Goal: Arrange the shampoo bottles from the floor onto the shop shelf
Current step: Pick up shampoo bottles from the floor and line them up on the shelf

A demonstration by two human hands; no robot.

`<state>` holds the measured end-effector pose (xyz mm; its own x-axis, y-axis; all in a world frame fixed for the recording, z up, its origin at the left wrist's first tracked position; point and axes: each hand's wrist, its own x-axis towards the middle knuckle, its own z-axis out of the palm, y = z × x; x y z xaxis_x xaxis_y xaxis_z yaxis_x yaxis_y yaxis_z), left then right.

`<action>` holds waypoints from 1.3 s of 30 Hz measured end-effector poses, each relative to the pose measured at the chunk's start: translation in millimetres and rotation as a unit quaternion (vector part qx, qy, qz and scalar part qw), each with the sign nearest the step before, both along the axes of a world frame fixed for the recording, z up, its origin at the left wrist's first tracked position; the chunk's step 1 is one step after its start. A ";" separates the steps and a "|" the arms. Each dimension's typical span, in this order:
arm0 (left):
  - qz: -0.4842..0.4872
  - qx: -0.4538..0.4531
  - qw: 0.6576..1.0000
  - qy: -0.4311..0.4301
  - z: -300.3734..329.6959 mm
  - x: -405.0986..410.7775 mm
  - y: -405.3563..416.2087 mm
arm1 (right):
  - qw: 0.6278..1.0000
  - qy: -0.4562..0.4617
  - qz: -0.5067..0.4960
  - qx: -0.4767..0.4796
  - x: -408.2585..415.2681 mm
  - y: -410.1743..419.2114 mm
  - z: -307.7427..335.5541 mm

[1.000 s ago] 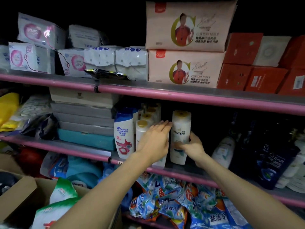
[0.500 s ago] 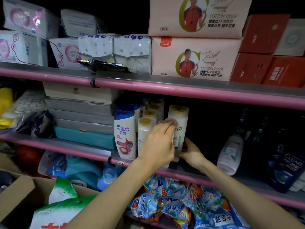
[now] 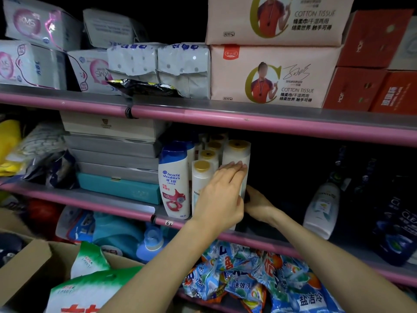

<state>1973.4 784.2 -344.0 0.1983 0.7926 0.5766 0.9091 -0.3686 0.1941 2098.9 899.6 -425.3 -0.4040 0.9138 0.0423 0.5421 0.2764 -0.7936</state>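
Head view: white shampoo bottle point(image 3: 237, 154) upright, gold cap up

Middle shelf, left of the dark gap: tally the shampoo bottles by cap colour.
Gold-capped bottles: 5
Blue-capped Head & Shoulders bottles: 2, the rear one mostly hidden
Total: 7

You've got five white gold-capped shampoo bottles point(image 3: 236, 154) in view behind the pink-edged middle shelf point(image 3: 282, 242), one blue-capped white Head & Shoulders bottle point(image 3: 174, 179) left of them, one white Pantene bottle point(image 3: 321, 206) leaning at right. Two pink cotton tissue packs point(image 3: 270, 75) above that shelf.
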 end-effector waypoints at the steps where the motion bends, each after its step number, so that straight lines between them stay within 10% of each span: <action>1: 0.001 0.000 1.000 0.000 0.1 0.0 -0.3 | 1.000 -0.005 -0.003 0.004 -0.3 -0.4 -0.6; 19: -0.002 0.017 1.000 -0.019 -4.8 1.5 -1.5 | 1.000 -0.018 -0.007 -0.008 1.1 -3.0 1.7; 30: -0.045 0.084 0.995 0.013 -13.2 37.2 -13.1 | 0.932 -0.270 -0.200 0.138 82.4 -30.0 42.5; 35: -0.115 -0.009 0.993 0.007 -40.7 90.6 -28.7 | 0.879 -0.386 -0.279 0.006 133.8 -30.3 27.6; 39: -0.137 -0.148 0.978 -0.049 -69.2 117.7 -35.9 | 0.913 -0.206 -0.330 -0.122 143.2 -21.7 13.0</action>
<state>2091.1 748.2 -413.2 0.3830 0.8525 0.3558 0.7555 -0.5107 0.4104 2242.2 877.9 -412.3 0.3018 0.9260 -0.2268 0.7935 -0.3759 -0.4786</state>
